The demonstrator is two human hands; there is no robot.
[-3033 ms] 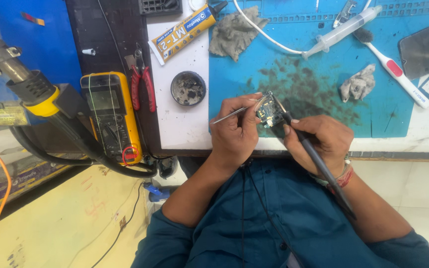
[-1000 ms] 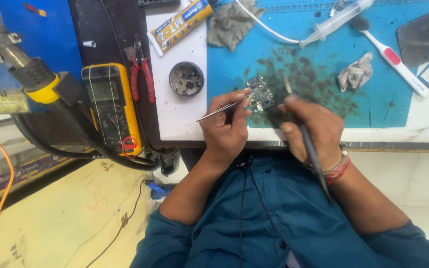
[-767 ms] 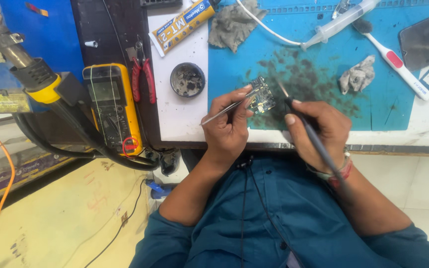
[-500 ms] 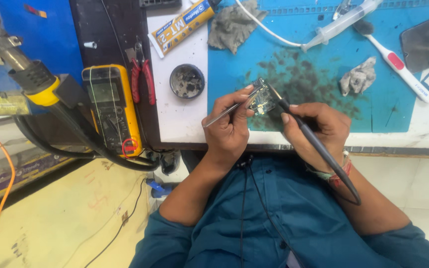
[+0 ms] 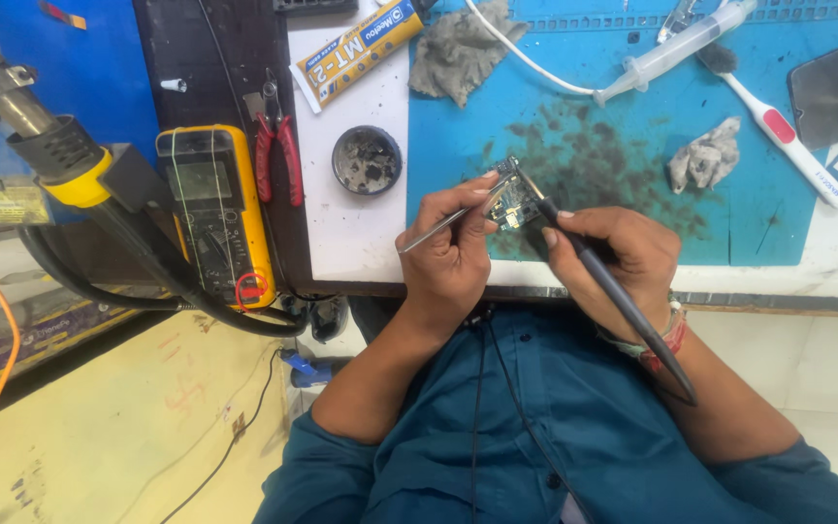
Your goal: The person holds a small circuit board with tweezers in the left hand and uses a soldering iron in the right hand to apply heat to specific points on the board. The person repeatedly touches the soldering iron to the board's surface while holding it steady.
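Circuit board (image 5: 514, 199), small and dark, sits on the stained blue work mat (image 5: 778, 204) near its left edge, directly between our two hands and just ahead of both. Going left to right: a yellow multimeter (image 5: 213, 213) and red-handled cutters (image 5: 276, 150) lie well apart on the dark strip, with a round tin (image 5: 366, 160) on the white surface nearer the work. Our left hand (image 5: 450, 257) is pinched together on metal tweezers (image 5: 448, 215), whose long axis runs up and to the right, tips at the board's left side. Our right hand (image 5: 618, 254) is clamped pen-fashion on a dark soldering iron (image 5: 613, 291); its shaft slants up and to the left, tip touching the board's right edge. Both tools converge on the board; we judge the two hands about equally near it.
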